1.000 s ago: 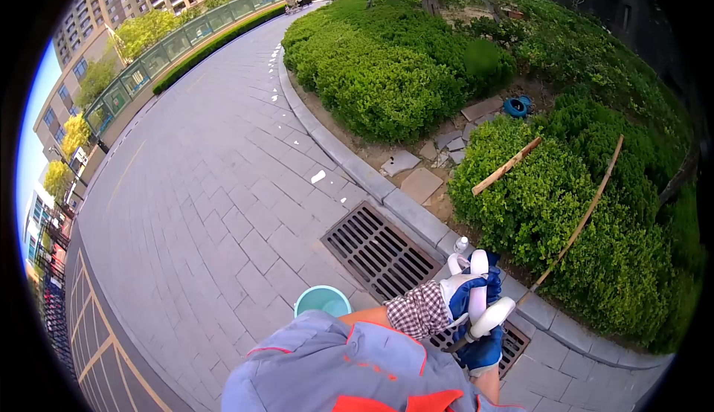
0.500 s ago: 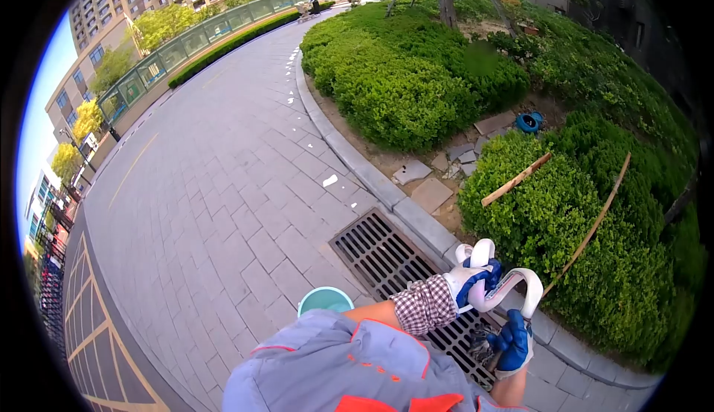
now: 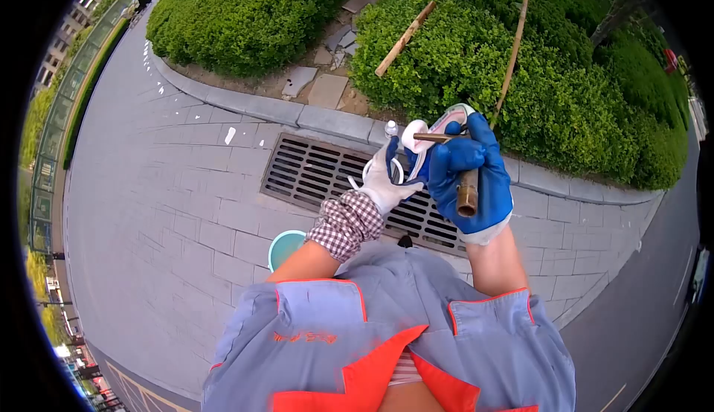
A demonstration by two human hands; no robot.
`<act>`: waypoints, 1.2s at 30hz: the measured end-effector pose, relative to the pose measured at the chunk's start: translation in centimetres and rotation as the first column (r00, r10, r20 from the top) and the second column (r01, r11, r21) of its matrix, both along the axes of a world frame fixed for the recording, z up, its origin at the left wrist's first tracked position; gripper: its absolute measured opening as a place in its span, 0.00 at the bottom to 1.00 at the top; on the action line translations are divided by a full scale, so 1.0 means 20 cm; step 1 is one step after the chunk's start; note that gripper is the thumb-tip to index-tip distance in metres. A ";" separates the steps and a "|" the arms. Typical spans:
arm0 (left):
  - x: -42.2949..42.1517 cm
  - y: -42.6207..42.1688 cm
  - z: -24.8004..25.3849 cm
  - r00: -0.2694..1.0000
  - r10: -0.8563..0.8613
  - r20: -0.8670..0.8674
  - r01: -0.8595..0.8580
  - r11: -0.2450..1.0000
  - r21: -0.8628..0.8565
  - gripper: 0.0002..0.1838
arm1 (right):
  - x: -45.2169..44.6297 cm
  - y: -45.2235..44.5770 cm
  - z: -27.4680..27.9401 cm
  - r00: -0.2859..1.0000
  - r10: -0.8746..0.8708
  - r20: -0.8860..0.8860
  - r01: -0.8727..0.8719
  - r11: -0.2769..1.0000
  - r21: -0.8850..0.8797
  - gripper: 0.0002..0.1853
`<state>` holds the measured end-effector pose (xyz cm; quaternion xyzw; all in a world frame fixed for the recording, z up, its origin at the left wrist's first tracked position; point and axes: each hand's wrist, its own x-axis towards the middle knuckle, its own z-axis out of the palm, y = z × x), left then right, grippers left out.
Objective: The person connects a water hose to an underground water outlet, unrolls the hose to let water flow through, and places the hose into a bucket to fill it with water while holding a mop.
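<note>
My left hand (image 3: 383, 181), in a white glove with blue on the palm side, has its fingers curled around a looped white strip (image 3: 418, 135). The strip's upper end bends over toward my right hand (image 3: 476, 181). That hand wears a blue-coated glove and is closed around a brown, tube-ended handle (image 3: 467, 195). A thin brown piece (image 3: 430, 137) sticks out leftward from the same fist; whether it joins the handle is hidden by the fingers. Both hands are above the metal drain grate (image 3: 316, 170), close together.
A light green bucket (image 3: 286, 248) stands by my left forearm. Beyond the grate runs a stone curb (image 3: 335, 122), with a clear bottle (image 3: 391, 131) near it. Two wooden sticks (image 3: 405, 39) lie on the bushes (image 3: 446, 62). White scraps (image 3: 230, 136) dot the paving.
The view has turned right and downward. My hands have come closer together and higher in view, and the brown handle in my right fist now shows.
</note>
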<state>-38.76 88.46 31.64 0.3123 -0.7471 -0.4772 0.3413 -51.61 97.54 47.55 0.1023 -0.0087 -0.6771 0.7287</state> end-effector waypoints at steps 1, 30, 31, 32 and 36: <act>-0.02 0.00 0.07 0.984 0.040 0.175 0.000 0.975 -0.224 0.37 | 0.06 -0.01 0.02 0.999 0.033 -0.019 -0.032 0.999 0.025 0.13; 0.04 -0.20 0.80 0.438 -0.263 -0.859 0.792 0.565 0.231 0.24 | -0.02 -0.25 -0.95 -0.346 0.179 -0.921 0.181 0.976 0.122 0.24; 0.06 -0.23 0.75 0.378 -0.333 -0.864 0.834 0.528 0.161 0.23 | -0.05 -0.24 -0.94 -0.379 0.202 -0.903 0.245 0.963 0.113 0.24; 0.08 -0.25 0.69 0.305 -0.338 -0.890 0.888 0.439 0.137 0.21 | -0.08 -0.24 -0.92 -0.410 0.222 -0.885 0.301 0.949 0.099 0.25; 0.24 -0.26 0.34 0.704 0.002 -0.711 0.500 0.709 0.497 0.21 | -0.18 -0.22 -0.59 -0.308 0.189 -0.932 0.526 0.851 -0.001 0.23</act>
